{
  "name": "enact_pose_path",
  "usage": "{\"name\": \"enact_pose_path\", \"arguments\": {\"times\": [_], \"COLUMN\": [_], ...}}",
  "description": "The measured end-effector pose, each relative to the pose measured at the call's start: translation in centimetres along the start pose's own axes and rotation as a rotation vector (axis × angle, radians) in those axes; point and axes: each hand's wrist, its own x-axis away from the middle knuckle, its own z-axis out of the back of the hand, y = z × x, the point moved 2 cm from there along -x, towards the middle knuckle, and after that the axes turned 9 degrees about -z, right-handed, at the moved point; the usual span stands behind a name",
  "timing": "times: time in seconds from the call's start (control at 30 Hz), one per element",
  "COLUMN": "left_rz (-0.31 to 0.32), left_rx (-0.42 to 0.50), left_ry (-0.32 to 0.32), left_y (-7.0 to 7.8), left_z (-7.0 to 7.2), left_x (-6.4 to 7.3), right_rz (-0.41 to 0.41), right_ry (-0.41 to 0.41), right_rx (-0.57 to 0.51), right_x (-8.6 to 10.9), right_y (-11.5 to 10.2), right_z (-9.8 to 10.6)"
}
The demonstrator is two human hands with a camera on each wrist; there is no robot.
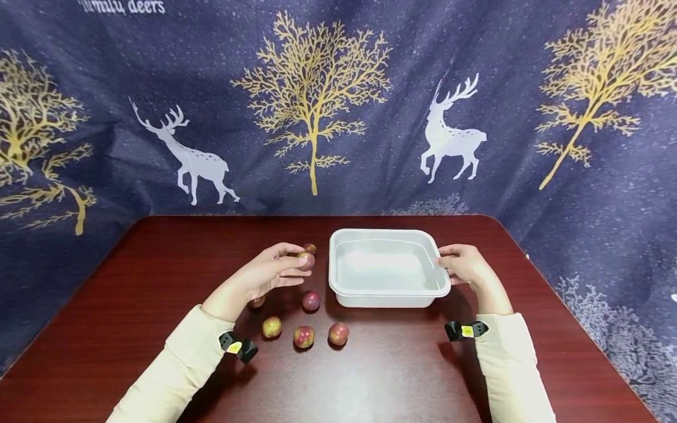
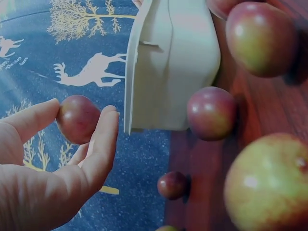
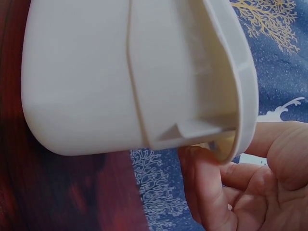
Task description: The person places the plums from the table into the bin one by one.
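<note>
My left hand (image 1: 267, 273) pinches a reddish plum (image 2: 78, 119) between thumb and fingertips, held above the table left of a white plastic tub (image 1: 383, 301). The tub stands upright, and its inside is bare. At the tub's right end, my right hand (image 1: 466, 267) grips the rim, with the thumb over it and fingers curled beneath, as the right wrist view shows. Behind the held plum lies another plum (image 1: 310, 248). Several more lie in front, among them a dark red plum (image 1: 311, 301), a yellowish plum (image 1: 272, 327) and a plum (image 1: 338, 333) nearest the tub.
A dark red-brown table (image 1: 402, 364) carries everything, its far edge close behind the tub. Beyond it hangs a blue cloth (image 1: 365, 176) printed with white deer and golden trees. One plum (image 1: 257, 302) is partly hidden by the left wrist in the head view.
</note>
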Motion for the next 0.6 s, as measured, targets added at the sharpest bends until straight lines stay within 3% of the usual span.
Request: {"name": "enact_pose_path", "arguments": {"times": [0.23,0.47,0.6], "left_rz": [-0.028,0.035,0.039], "left_rx": [0.012,-0.008,0.004], "left_ry": [-0.038,0.004,0.006], "left_y": [1.4,2.0,2.3], "left_z": [-0.7,-1.6,-2.3], "left_x": [-0.4,-1.6,-2.0], "right_rz": [-0.001,-0.008,-0.012], "right_ry": [-0.003,-0.041,-0.062], "right_rx": [-0.002,-0.029,-0.052], "right_x": [0.2,0.3,0.2], "right_y": [-0.1,-0.1,0.0], "right_z": [0.0,0.1,0.1]}}
